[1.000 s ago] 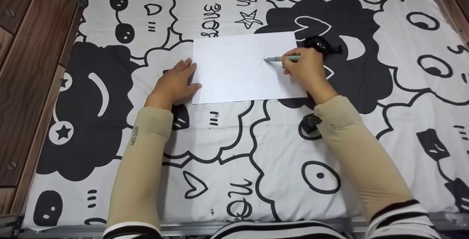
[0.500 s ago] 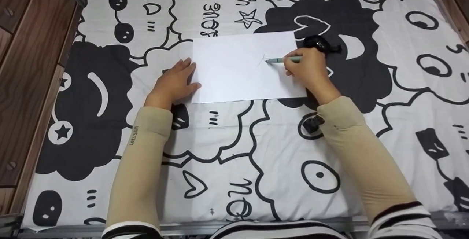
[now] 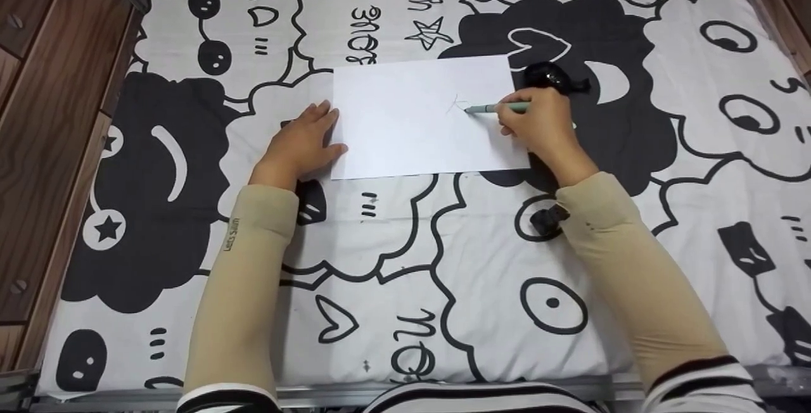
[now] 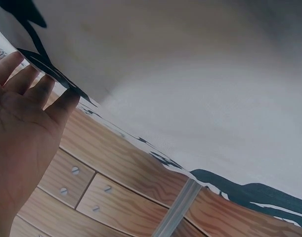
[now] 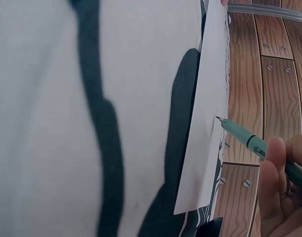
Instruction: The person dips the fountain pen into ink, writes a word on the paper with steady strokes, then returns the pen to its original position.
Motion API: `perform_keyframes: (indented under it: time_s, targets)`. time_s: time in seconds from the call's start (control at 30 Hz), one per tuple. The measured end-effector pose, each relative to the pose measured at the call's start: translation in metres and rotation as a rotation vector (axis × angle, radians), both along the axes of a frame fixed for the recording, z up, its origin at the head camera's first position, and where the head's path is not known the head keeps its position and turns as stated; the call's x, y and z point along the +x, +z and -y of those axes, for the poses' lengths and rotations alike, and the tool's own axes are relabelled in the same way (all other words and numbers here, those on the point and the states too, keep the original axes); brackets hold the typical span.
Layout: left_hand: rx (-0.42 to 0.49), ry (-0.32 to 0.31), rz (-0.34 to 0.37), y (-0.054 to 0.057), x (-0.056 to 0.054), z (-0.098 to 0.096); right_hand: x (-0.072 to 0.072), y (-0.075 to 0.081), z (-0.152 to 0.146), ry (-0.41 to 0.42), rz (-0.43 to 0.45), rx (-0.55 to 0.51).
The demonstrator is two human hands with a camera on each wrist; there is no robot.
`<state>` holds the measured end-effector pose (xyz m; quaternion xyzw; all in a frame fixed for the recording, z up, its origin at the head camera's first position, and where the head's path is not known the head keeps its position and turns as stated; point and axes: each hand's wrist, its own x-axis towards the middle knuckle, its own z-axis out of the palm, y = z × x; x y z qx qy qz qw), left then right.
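Note:
A white sheet of paper [image 3: 405,121] lies flat on the patterned cloth in the head view. My right hand [image 3: 538,121] pinches a pale green pen [image 3: 488,108] over the sheet's right half. In the right wrist view the pen [image 5: 244,139] ends in a dark pointed nib that meets the paper [image 5: 202,128]. Just left of its tip are a few thin, faint strokes [image 3: 454,104]. My left hand [image 3: 301,140] lies with fingers spread at the sheet's left edge, thumb and fingertips touching it. The left wrist view has that hand [image 4: 32,118] with fingers extended.
A glossy black bundle [image 3: 548,76] sits just beyond my right hand. The black-and-white cartoon cloth [image 3: 380,235] covers the surface. Wood-patterned panels [image 3: 63,83] stand along the left and far sides, with a metal rail [image 3: 317,394] at the front.
My right hand and the pen have shifted slightly right and nearer to me. More of the thin strokes show on the paper. The left hand stays in place.

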<state>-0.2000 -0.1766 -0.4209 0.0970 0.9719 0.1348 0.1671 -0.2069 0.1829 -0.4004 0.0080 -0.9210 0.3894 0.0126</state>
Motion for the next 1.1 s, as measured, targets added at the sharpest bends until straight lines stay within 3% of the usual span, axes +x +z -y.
perform_keyframes:
  time_s: [0.23,1.1]
  targets:
    - [-0.010,-0.006,0.007,-0.001,-0.002,0.001,0.003,0.000,-0.005,-0.003,0.030,-0.032]
    - [-0.003,-0.006,-0.001,0.001,0.001,0.001,0.007,-0.003,-0.011,-0.013,-0.003,-0.069]
